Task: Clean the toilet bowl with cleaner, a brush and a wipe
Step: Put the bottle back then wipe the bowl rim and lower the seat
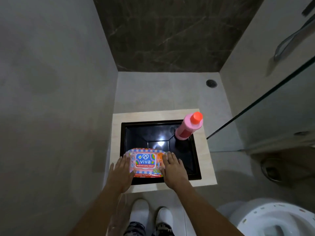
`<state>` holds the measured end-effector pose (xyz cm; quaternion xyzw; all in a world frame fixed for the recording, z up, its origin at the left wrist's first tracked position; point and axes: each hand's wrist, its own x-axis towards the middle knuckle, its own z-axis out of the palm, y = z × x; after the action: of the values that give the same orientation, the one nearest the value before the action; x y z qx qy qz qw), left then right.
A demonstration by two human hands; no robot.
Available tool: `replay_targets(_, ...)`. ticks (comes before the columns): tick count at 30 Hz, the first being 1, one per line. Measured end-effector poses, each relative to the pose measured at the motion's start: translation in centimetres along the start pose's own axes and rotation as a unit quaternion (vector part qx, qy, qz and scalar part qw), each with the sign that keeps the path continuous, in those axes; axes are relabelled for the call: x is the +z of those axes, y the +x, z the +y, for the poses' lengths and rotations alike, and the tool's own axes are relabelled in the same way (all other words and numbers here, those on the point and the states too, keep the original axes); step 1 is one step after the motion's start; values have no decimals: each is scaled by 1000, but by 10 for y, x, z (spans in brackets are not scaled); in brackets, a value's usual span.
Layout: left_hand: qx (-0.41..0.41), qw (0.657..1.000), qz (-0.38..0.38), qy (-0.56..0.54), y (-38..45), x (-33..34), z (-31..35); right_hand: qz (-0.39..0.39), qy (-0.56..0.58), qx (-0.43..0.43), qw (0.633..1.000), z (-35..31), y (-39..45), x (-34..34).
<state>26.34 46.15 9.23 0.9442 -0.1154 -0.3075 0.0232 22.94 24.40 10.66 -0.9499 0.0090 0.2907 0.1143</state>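
A pink and orange pack of Viva baby wipes (145, 161) lies at the front of a black recessed basin (150, 135) set in a beige ledge. My left hand (121, 172) lies flat against the pack's left end. My right hand (173, 167) lies flat against its right end, fingers straight. A pink cleaner bottle (188, 128) with an orange cap stands at the basin's far right corner. The white toilet bowl (272, 218) shows at the bottom right, its seat up. No brush is visible.
A glass shower partition (265, 106) runs along the right. A round floor drain (211, 83) sits in the shower floor beyond the ledge. Grey walls close in on the left and right. My white shoes (150, 213) stand just before the ledge.
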Motion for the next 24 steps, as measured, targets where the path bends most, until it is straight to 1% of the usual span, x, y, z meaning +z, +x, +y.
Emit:
replay_targets(3, 14, 1000, -2, -10, 30, 19, -18, 4, -2, -22, 1000, -10, 25, 30)
replay_targets(5, 30, 999, 10, -32, 49, 30, -26, 21, 2, -37, 999, -17, 41, 50)
replay_targets(7, 47, 997, 20, -58, 65, 40, -31, 60, 4, -50, 997, -22, 55, 68)
replay_targets(10, 91, 993, 20, -66, 78, 50, -38, 115, -18, -49, 992, -21, 67, 93)
replay_targets(12, 111, 991, 23, -76, 79, 57, -42, 136, -28, -56, 989, -18, 69, 100)
replay_targets(16, 133, 986, 35, -90, 71, 72, -45, 136, -49, -63, 988, -12, 73, 97)
replay_targets(20, 116, 983, 51, -130, 66, 77, -37, 146, -76, -83, 983, -3, 78, 91)
replay_targets(24, 105, 986, 62, -114, 64, 83, -32, 113, -86, -99, 985, 2, 81, 89)
